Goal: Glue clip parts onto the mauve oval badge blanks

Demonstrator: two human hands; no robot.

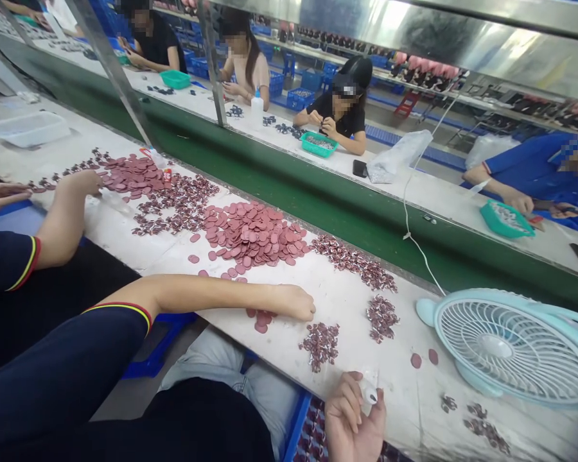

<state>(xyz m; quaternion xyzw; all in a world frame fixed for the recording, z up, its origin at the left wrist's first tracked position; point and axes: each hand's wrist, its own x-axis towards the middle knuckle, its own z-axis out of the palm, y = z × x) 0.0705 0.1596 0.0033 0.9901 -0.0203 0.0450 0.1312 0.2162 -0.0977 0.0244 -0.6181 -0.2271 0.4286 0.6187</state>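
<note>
My left hand (293,303) reaches across the table with its fingers curled in, beside a small heap of shiny brown-and-white pieces (320,346). What is in its fingers, if anything, is hidden. Under that wrist lie a few flat pink oval discs (261,319). At the table's near edge, my right hand (354,414) is palm up, its fingers closed around a small white bottle (367,391) with a dark spot at its end. Another brown heap (383,317) lies beyond, and two loose oval discs (416,360) rest to the right.
A large pile of pink discs (255,234) covers the table's middle. A light-blue fan (501,346) stands at right, its cord running upward. A co-worker's arm (70,218) works at left. Beyond the green conveyor (279,186), several people sit with green trays (318,145).
</note>
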